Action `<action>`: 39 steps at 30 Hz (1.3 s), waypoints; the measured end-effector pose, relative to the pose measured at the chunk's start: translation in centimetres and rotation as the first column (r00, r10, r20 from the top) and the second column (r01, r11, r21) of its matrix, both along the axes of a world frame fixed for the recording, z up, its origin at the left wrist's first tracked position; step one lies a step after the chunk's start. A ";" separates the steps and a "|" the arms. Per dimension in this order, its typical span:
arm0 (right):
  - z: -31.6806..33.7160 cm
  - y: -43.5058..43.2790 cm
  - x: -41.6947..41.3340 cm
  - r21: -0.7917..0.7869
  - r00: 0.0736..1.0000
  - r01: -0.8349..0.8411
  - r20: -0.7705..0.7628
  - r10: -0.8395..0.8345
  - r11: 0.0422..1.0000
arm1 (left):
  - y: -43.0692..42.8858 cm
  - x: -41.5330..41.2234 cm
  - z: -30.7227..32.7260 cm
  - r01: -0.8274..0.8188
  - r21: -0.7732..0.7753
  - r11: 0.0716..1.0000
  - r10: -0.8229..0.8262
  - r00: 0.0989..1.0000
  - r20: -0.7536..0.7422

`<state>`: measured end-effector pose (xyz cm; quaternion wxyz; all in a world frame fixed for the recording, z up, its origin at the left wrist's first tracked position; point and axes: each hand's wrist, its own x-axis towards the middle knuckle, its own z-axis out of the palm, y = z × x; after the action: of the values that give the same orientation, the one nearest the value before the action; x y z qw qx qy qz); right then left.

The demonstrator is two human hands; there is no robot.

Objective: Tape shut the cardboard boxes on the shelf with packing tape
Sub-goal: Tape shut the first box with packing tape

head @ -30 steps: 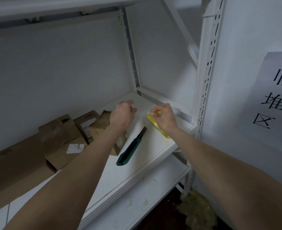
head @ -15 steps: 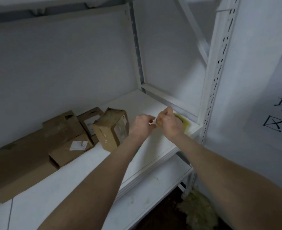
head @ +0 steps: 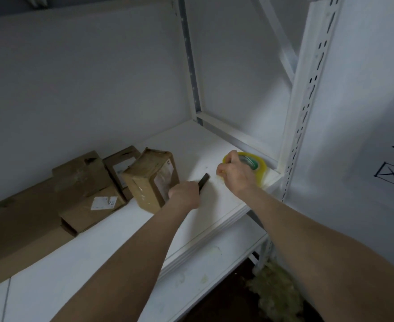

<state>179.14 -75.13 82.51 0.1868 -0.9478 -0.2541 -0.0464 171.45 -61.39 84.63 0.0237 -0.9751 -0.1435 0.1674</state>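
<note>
Your right hand (head: 237, 176) curls round the translucent yellow roll of packing tape (head: 258, 165), steadying it on the white metal shelf (head: 214, 210), at three o'clock from the brown cardboard boxes (head: 149, 180). Your left hand (head: 184, 195) grips the dark utility knife (head: 204, 181), likely to cut a strip.
</note>
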 end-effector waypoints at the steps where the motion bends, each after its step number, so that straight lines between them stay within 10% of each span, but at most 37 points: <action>1: -0.1 0.2 0.2 -0.004 1.000 -0.003 -0.010 0.003 1.000 | 0.0 0.1 -0.3 -0.004 -0.007 1.000 0.004 1.000 0.008; 13: -1.0 1.1 1.3 -0.122 1.000 -0.004 -0.030 0.000 0.993 | -1.8 5.5 -2.1 -0.152 -0.435 0.888 0.286 0.922 0.262; 18: 0.2 1.5 0.8 0.150 0.995 0.065 -0.084 -0.052 0.987 | -2.0 4.3 0.5 -0.106 -0.303 0.947 0.187 0.950 0.249; 25: 4.1 6.3 -2.4 0.391 0.993 -0.055 -0.075 0.091 0.919 | 3.2 -0.1 8.0 0.031 -0.014 0.999 -0.015 0.779 0.627; 30: 3.7 10.4 -5.3 0.505 0.882 -0.029 -0.394 0.260 0.863 | 8.8 -3.4 6.8 -0.233 -0.233 0.944 0.292 0.919 0.265; 35: 4.0 10.8 -5.9 0.545 0.840 0.069 -0.484 0.246 0.836 | 9.2 -4.0 6.3 -0.256 -0.365 0.895 0.378 0.870 0.316; 39: 6.0 11.6 -6.2 0.618 0.639 0.402 -0.718 0.276 0.676 | 6.6 -4.8 6.5 -0.299 -0.345 0.889 0.424 0.823 0.379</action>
<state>172.91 -63.52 88.53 0.6370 -0.7241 -0.0721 0.2544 166.69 -54.81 91.17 -0.1756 -0.9353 -0.3046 -0.0402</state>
